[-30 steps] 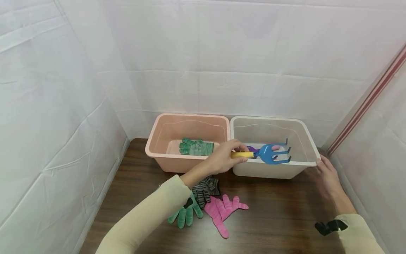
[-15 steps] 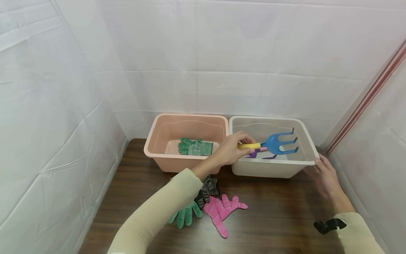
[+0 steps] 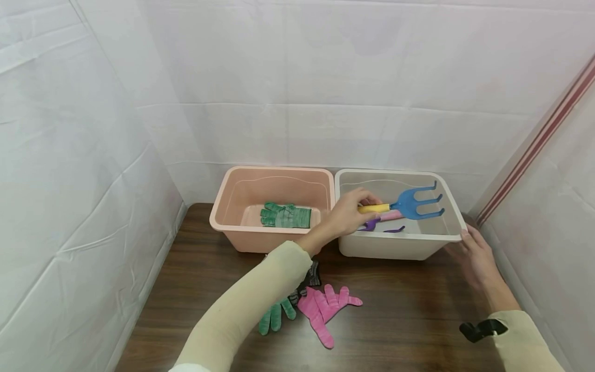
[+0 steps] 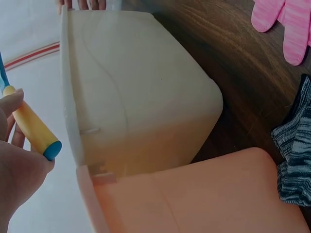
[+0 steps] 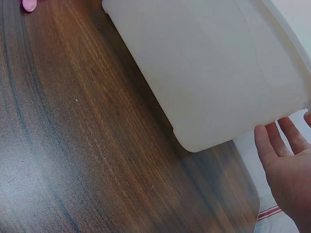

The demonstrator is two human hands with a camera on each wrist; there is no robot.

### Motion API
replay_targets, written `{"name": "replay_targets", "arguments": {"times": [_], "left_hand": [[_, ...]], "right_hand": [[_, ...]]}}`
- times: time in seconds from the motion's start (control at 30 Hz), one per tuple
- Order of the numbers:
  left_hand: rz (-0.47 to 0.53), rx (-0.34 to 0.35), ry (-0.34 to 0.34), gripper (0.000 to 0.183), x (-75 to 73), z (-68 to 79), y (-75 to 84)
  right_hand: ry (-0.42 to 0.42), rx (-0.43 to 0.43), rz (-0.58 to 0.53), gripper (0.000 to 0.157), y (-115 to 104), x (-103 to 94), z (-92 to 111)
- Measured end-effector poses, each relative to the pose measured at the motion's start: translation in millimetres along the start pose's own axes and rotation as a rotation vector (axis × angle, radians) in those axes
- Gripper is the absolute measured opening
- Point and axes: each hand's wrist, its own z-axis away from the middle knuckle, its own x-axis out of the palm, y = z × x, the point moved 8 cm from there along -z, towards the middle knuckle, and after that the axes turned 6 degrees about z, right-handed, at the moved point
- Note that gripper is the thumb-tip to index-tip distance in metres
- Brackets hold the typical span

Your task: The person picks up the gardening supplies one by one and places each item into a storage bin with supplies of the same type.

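My left hand (image 3: pixel 346 214) grips the yellow handle of a blue hand rake (image 3: pixel 410 204), its bent-tipped tines pointing right over the white bin (image 3: pixel 383 248). The handle's blue end pokes out behind my palm in the left wrist view. Inside that bin lies a purple tool with a pink handle (image 3: pixel 392 215), partly hidden by the front wall and my hand. My right hand (image 3: pixel 481 256) holds the bin's right front corner, fingertips against the outer wall and thumb by the rim.
A peach bin (image 3: pixel 260 237) adjoins the white one on the left, with a green glove (image 3: pixel 290 216) inside. On the wooden table (image 3: pixel 400 320) lie a pink glove (image 3: pixel 323 310), another green glove (image 3: pixel 275 316) and a black-and-grey knitted glove (image 4: pixel 294 145). White cloth walls (image 3: pixel 288 77) enclose the table.
My left hand has carried the hand rake to the right and farther back, from above the front rim to over the white bin's inside. My right hand has stayed at the corner.
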Motion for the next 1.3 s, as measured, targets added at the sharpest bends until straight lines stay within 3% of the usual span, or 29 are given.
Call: {"name": "replay_targets", "arguments": {"times": [0.4, 0.8, 1.07, 1.3], "left_hand": [[-0.028, 0.019, 0.018, 0.016, 22.9, -17.8, -12.8], [-0.073, -0.086, 0.036, 0.015, 32.8, -24.9, -26.5], [-0.177, -0.105, 0.046, 0.012, 32.8, -24.6, -29.2], [-0.284, -0.101, 0.003, 0.011, 37.4, -25.1, -24.2]], "right_hand": [[-0.005, -0.007, -0.010, 0.054, 2.4, -0.5, -1.1], [-0.005, -0.043, -0.056, 0.054, 3.3, -0.7, -1.6], [-0.025, -0.067, -0.097, 0.053, 3.8, 2.6, -2.4], [-0.021, -0.077, -0.120, 0.049, 3.3, 1.2, -1.4]]}}
